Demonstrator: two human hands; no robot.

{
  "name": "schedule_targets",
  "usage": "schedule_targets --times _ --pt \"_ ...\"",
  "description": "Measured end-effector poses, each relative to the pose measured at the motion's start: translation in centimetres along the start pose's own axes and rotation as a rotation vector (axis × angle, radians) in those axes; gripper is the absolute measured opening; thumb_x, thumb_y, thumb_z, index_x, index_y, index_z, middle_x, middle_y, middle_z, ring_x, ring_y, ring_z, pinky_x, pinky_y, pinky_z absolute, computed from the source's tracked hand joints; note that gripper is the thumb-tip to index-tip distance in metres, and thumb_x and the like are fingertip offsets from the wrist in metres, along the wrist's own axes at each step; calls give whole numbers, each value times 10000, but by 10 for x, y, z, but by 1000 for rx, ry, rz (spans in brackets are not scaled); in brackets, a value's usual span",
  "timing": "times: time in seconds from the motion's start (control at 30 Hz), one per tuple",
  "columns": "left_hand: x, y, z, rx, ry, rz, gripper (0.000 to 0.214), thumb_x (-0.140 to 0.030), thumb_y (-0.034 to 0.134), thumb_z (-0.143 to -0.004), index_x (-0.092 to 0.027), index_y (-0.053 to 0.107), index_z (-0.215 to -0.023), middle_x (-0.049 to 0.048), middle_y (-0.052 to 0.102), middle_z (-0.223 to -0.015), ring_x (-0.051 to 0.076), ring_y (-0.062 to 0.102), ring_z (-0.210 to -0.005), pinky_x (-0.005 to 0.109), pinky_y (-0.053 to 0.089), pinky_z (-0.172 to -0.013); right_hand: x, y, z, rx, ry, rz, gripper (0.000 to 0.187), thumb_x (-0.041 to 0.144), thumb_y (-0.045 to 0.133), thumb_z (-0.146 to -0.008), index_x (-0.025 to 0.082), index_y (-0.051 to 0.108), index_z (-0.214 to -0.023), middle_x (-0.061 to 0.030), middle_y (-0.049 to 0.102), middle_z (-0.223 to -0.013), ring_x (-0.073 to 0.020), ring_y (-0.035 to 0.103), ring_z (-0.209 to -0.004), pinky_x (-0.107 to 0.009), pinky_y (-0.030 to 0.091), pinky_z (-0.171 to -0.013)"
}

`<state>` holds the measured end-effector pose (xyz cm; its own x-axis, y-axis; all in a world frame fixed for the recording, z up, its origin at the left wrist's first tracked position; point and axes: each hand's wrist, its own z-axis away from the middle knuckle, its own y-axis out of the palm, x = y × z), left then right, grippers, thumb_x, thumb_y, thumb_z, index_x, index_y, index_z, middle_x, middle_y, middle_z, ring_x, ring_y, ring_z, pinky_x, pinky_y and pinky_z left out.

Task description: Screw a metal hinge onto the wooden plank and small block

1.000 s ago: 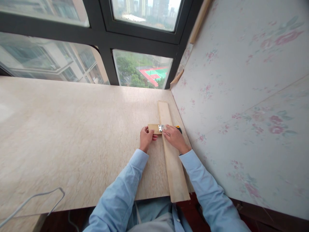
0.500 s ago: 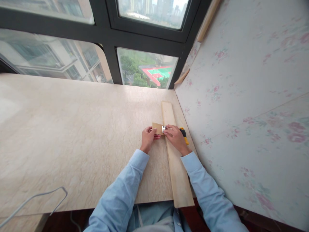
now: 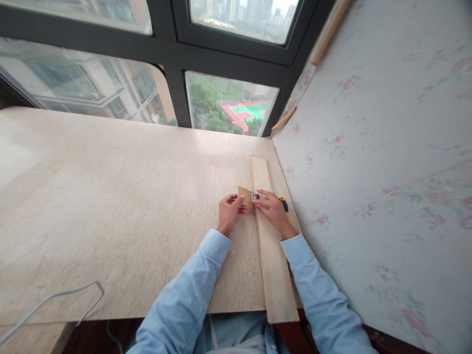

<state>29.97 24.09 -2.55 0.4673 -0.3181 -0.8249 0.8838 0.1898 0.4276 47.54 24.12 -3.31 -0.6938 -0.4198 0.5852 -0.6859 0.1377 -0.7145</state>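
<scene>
My left hand [image 3: 229,212] pinches the edge of a small flat brown piece [image 3: 245,195], which looks like thin board or card. At that piece's right edge sits a small shiny metal hinge [image 3: 254,197], held by the fingertips of my right hand [image 3: 275,212]. Both hands are close together over the left side of a long pale wooden plank [image 3: 276,268], which lies lengthwise on the countertop. Partly hidden behind my right hand is a yellow and black tool [image 3: 284,203]; its kind is unclear.
The marbled beige countertop [image 3: 110,211] runs up to dark-framed windows [image 3: 232,59]. A flowered wall [image 3: 368,162] rises close on the right. At lower left a grey cable [image 3: 55,296] crosses the front edge. The plank's near end juts past that edge.
The view has shifted slightly, so the scene sits a little further right. My right fingers have spread a little around the hinge. The brown piece is tilted slightly differently.
</scene>
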Motion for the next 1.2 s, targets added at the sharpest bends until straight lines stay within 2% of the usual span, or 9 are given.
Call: schedule_targets --times 0.17,0.33,0.57,0.87,1.2 --pt "-1 2 0 -10 -7 -14 273 -282 709 -714 -103 596 -885 27 660 -704 120 625 -500 231 519 -489 1 2 -5 -61 52 -53 186 322 621 -885 244 739 -1006 -90 671 -1165 -235 591 -1135 -453 451 -1029" --pt "0 3 -2 -15 -9 -27 207 -250 668 -746 -107 591 -874 23 661 -705 113 613 -483 233 517 -490 -1 7 -9 -49 35 -10 307 366 601 -897 222 703 -1149 -121 625 -1248 -255 560 -1172 -470 441 -1039" --pt "1 1 -4 -7 -15 -30 184 -249 649 -759 -103 602 -860 18 655 -689 103 603 -481 210 494 -476 -4 10 -5 -27 60 17 335 395 558 -926 206 714 -1154 -143 563 -1349 -273 497 -1260 -483 425 -1058" --pt "0 -1 -5 14 -19 -56 177 -244 634 -758 -96 613 -853 22 652 -668 99 592 -477 194 462 -460 -7 11 -5 6 72 75 345 421 573 -915 234 711 -1169 -134 455 -1466 -308 416 -1345 -538 333 -1117" --pt "0 1 -4 12 38 -73 329 -359 737 -693 -102 645 -876 17 646 -672 91 577 -479 189 441 -445 -15 14 -10 -52 205 -36 309 417 733 -789 270 752 -1059 -109 550 -1388 -316 481 -1293 -561 366 -1089"
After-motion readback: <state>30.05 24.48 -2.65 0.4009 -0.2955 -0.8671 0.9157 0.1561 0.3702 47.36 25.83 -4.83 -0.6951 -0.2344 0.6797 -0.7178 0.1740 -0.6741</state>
